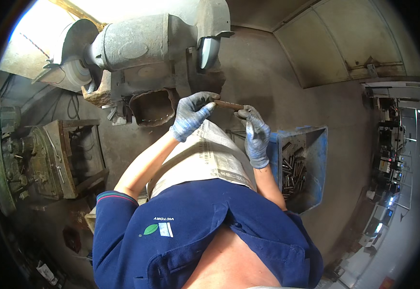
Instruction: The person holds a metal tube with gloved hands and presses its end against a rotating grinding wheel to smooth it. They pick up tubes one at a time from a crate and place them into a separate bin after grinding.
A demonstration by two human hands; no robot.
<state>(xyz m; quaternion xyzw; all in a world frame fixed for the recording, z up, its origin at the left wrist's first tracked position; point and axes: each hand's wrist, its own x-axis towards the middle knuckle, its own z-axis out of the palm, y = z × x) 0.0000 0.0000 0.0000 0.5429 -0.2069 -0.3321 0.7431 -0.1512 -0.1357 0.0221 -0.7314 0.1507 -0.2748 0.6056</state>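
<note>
A short, thin brown metal rod (230, 104) is held roughly level between my two gloved hands, above my lap. My left hand (190, 114) pinches its left end between thumb and fingers. At the other end, the fingertips of my right hand (255, 135) close on the rod. Both gloves are grey and blue, with dirty fingers. Just beyond the hands stands a grey bench grinder (138, 42). Its right wheel (209, 52) shows under a guard, apart from the rod. Close by my right forearm, a blue bin (322, 168) holds several loose metal rods (294, 176).
An open metal box (153, 107) sits beneath the grinder. The grinder's left wheel (76, 72) is partly guarded. At the left stands an old, greasy machine (32, 154) with a box-like frame beside it. Pale cabinet panels (340, 41) rise at the far right. A light cloth (215, 156) covers my lap.
</note>
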